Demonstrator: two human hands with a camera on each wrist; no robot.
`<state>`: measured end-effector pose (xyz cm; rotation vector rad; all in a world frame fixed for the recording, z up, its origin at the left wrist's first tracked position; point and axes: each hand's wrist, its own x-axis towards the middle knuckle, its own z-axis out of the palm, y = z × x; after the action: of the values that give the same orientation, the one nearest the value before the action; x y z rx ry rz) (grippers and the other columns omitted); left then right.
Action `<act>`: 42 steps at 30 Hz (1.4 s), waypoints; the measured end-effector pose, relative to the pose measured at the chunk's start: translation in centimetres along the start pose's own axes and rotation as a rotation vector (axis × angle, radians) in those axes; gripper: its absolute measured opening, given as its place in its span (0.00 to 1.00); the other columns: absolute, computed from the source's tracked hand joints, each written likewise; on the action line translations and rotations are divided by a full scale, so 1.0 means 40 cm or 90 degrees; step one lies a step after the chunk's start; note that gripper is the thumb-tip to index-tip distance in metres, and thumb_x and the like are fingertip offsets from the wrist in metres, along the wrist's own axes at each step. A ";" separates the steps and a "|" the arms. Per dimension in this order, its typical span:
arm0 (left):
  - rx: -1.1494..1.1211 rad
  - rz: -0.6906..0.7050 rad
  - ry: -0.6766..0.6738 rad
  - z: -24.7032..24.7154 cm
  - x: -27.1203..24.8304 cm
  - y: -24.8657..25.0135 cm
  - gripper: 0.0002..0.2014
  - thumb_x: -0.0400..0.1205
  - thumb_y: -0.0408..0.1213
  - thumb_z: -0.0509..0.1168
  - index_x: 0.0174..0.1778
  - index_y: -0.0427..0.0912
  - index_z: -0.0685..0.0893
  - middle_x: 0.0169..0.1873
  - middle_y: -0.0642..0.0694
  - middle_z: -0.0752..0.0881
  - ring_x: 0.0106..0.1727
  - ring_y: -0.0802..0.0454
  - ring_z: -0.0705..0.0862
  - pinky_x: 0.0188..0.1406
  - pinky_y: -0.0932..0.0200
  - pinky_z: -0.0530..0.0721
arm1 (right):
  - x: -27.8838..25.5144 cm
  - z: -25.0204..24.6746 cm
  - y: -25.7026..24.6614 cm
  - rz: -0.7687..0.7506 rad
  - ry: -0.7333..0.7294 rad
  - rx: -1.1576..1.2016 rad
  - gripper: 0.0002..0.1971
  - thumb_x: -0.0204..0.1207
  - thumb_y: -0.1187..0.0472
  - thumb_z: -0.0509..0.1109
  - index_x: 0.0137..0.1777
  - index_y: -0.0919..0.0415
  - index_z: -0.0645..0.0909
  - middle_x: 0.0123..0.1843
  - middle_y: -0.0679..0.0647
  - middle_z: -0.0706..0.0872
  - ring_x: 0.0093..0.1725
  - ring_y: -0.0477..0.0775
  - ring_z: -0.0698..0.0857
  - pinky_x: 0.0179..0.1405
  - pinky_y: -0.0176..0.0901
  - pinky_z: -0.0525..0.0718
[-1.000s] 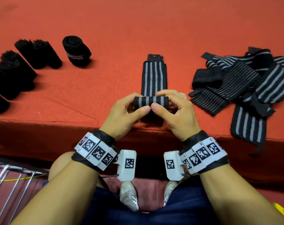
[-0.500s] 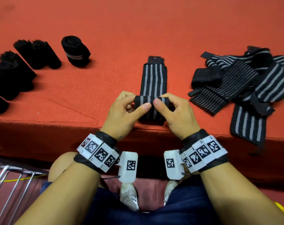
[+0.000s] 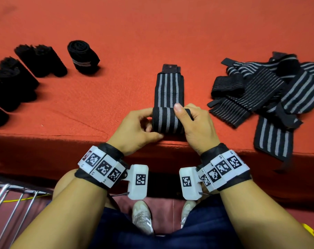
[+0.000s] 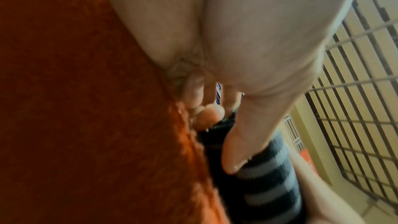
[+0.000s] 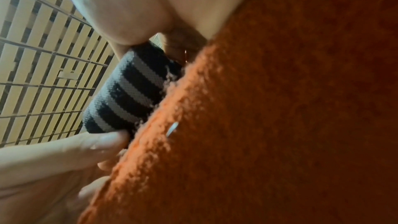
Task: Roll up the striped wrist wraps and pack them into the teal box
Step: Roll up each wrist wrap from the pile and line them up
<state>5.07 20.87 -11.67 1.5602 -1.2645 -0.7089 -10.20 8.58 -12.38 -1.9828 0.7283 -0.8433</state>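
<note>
A black wrist wrap with grey stripes (image 3: 168, 119) lies lengthwise on the red table, its near end rolled into a thick cylinder at the table's front edge. My left hand (image 3: 136, 130) grips the roll's left end, thumb along its underside. My right hand (image 3: 194, 126) grips the right end, thumb laid over the top. The unrolled tail (image 3: 168, 88) stretches away to a dark tab. The roll (image 4: 267, 176) shows under my left thumb in the left wrist view, and the roll (image 5: 131, 91) sits against the red cloth in the right wrist view. No teal box is in view.
A heap of unrolled striped wraps (image 3: 271, 94) lies to the right, one hanging over the table edge. Several rolled black wraps (image 3: 39, 69) line the left side. A metal rack (image 3: 9, 200) stands low on the left, beside my knees and shoes.
The roll has grown thicker and the flat tail shorter. My right thumb has moved from the roll's front onto its top; both hands sit a little farther up the wrap.
</note>
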 end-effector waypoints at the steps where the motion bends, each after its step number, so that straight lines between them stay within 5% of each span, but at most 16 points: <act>1: -0.040 -0.010 -0.010 -0.003 0.002 -0.002 0.21 0.74 0.18 0.73 0.57 0.45 0.89 0.34 0.50 0.81 0.33 0.52 0.74 0.34 0.66 0.77 | 0.001 0.000 0.001 0.005 0.005 0.015 0.31 0.80 0.34 0.60 0.26 0.59 0.64 0.30 0.45 0.69 0.32 0.44 0.68 0.38 0.44 0.67; 4: -0.181 -0.083 0.023 -0.009 0.005 0.012 0.19 0.73 0.19 0.61 0.55 0.37 0.88 0.31 0.48 0.84 0.26 0.58 0.74 0.24 0.71 0.72 | 0.001 -0.002 -0.002 0.012 0.020 0.055 0.30 0.79 0.35 0.61 0.25 0.56 0.61 0.30 0.46 0.67 0.30 0.43 0.65 0.37 0.44 0.66; 6: -0.186 -0.105 0.049 -0.010 0.009 0.016 0.15 0.76 0.23 0.63 0.54 0.38 0.89 0.30 0.45 0.83 0.24 0.60 0.73 0.20 0.72 0.67 | 0.000 -0.005 -0.004 0.007 0.027 0.078 0.29 0.79 0.36 0.62 0.25 0.55 0.60 0.30 0.47 0.66 0.30 0.43 0.64 0.35 0.45 0.65; 9: -0.100 -0.076 0.057 -0.001 0.007 0.024 0.10 0.84 0.23 0.66 0.49 0.41 0.90 0.26 0.56 0.86 0.24 0.63 0.77 0.23 0.71 0.73 | 0.002 -0.008 -0.002 0.008 0.025 0.098 0.32 0.79 0.37 0.63 0.26 0.62 0.62 0.31 0.51 0.67 0.31 0.45 0.65 0.35 0.46 0.67; 15: -0.127 -0.085 0.017 -0.010 0.006 0.030 0.09 0.81 0.21 0.69 0.55 0.31 0.88 0.33 0.50 0.91 0.27 0.61 0.84 0.24 0.71 0.75 | 0.005 -0.011 0.000 0.007 0.012 0.144 0.28 0.79 0.38 0.65 0.25 0.54 0.63 0.29 0.45 0.66 0.30 0.44 0.64 0.34 0.45 0.64; 19: -0.081 -0.082 0.005 -0.008 0.010 0.019 0.09 0.82 0.24 0.69 0.46 0.42 0.90 0.32 0.53 0.90 0.30 0.61 0.84 0.27 0.70 0.78 | 0.002 -0.012 0.002 0.005 0.003 0.172 0.30 0.80 0.40 0.66 0.25 0.59 0.63 0.30 0.51 0.66 0.31 0.49 0.64 0.34 0.50 0.64; 24: -0.094 -0.087 0.023 0.002 0.015 0.015 0.08 0.86 0.27 0.65 0.45 0.39 0.89 0.30 0.52 0.90 0.31 0.60 0.86 0.27 0.70 0.80 | 0.000 -0.011 0.003 0.005 0.004 0.201 0.35 0.80 0.39 0.66 0.27 0.71 0.66 0.31 0.60 0.68 0.33 0.59 0.65 0.36 0.61 0.67; 27: -0.108 -0.073 0.007 -0.003 0.011 0.009 0.09 0.87 0.30 0.65 0.45 0.39 0.90 0.36 0.48 0.90 0.39 0.57 0.87 0.39 0.65 0.84 | 0.001 -0.010 0.010 0.019 0.007 0.217 0.42 0.79 0.33 0.66 0.32 0.80 0.70 0.34 0.72 0.73 0.34 0.68 0.70 0.40 0.68 0.72; 31: -0.087 -0.013 -0.038 -0.015 0.007 0.005 0.09 0.84 0.32 0.67 0.52 0.31 0.90 0.50 0.39 0.93 0.54 0.51 0.88 0.64 0.54 0.82 | 0.001 -0.011 0.008 0.032 0.013 0.249 0.47 0.75 0.28 0.67 0.35 0.83 0.70 0.34 0.74 0.71 0.33 0.69 0.69 0.39 0.69 0.72; 36: -0.079 0.008 -0.075 -0.017 0.011 0.006 0.09 0.83 0.27 0.65 0.51 0.38 0.90 0.51 0.46 0.92 0.56 0.57 0.88 0.64 0.62 0.81 | 0.011 -0.007 0.021 0.072 0.022 0.325 0.49 0.74 0.29 0.71 0.41 0.88 0.70 0.37 0.67 0.77 0.41 0.58 0.72 0.41 0.69 0.74; 39: -0.038 0.012 -0.045 -0.012 0.010 0.004 0.08 0.84 0.24 0.68 0.52 0.38 0.91 0.50 0.47 0.93 0.54 0.58 0.89 0.62 0.61 0.82 | 0.013 -0.007 0.023 0.076 0.035 0.344 0.51 0.72 0.29 0.73 0.44 0.89 0.72 0.41 0.87 0.76 0.46 0.59 0.75 0.46 0.62 0.74; 42: -0.039 -0.006 -0.027 -0.010 0.012 0.000 0.08 0.82 0.22 0.70 0.51 0.38 0.91 0.46 0.48 0.94 0.49 0.57 0.89 0.57 0.61 0.86 | 0.016 -0.005 0.028 0.078 0.035 0.343 0.52 0.73 0.29 0.73 0.43 0.91 0.69 0.40 0.88 0.75 0.45 0.59 0.74 0.43 0.63 0.73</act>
<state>5.56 20.55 -11.47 1.5099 -1.2561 -0.7826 -10.19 7.49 -13.06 -1.4269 0.5713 -0.9092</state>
